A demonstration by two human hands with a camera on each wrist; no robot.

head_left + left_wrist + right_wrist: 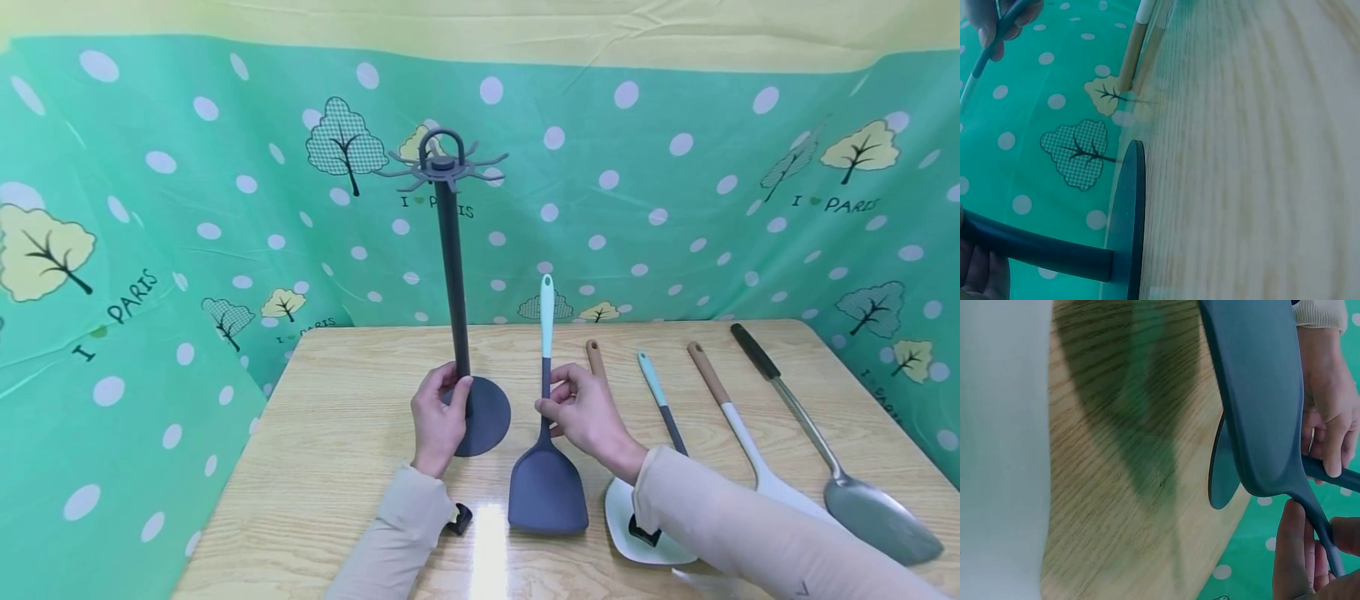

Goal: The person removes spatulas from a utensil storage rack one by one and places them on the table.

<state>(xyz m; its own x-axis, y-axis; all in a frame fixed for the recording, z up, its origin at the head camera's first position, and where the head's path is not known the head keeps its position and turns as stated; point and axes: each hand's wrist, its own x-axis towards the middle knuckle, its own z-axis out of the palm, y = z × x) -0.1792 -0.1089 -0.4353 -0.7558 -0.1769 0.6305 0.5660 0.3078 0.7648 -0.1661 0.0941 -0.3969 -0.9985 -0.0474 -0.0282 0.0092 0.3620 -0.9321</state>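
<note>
A dark grey utensil stand (pixel 452 275) rises from a round base (pixel 491 417) on the table, with a ring of hooks (pixel 442 171) and a loop at its top. My left hand (pixel 441 421) grips its pole low down, just above the base. Right of it, my right hand (pixel 588 412) pinches the dark shaft of a spatula (pixel 549 492) with a mint handle. The handle points up and the broad grey blade hangs lowest. In the right wrist view, the spatula blade (pixel 1260 394) is off the table, in front of the stand's base (pixel 1225 469).
On the right lie a white-headed turner (pixel 626 521) with a mint handle, a white utensil (pixel 742 429) with a brown handle, and a metal turner (pixel 873 508) with a black grip. Another brown handle (pixel 595 358) is partly hidden by my right hand. A patterned curtain (pixel 637 225) stands behind the table.
</note>
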